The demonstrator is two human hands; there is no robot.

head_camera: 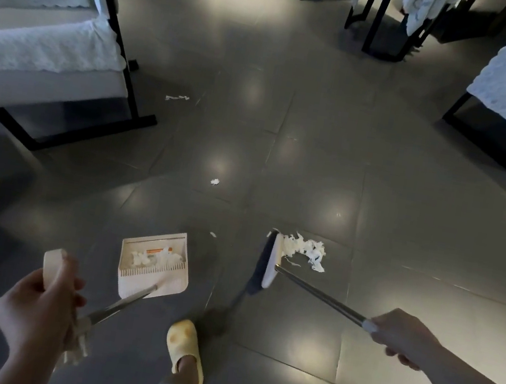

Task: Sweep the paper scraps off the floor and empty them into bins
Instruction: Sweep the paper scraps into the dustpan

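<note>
1. Paper scraps [304,250] are mostly in one shredded white pile on the dark tiled floor [391,315], touching the far side of the broom head [273,260]. Some are already sitting in the dustpan [155,262].
2. Right hand [401,338] is wrapped around the broom's metal pole; left hand [41,300] is closed on the dustpan's long handle near its cream top grip. Both fists tight, no free fingers.
3. Looks like the sweeping step, mid-job: pile gathered, not yet in the pan.
4. Next move, I'd guess, is dragging that pile leftward across the gap to the pan mouth, so the pan probably wants turning or sliding nearer to it.
5. Stragglers left: a small scrap [215,181] farther out, a tiny one [213,234] just beyond the pan, and a strip [177,98] near the covered chair [46,56].
6. Writing: there's an orange label inside the pan, too blurry to read. No bins in view.
</note>
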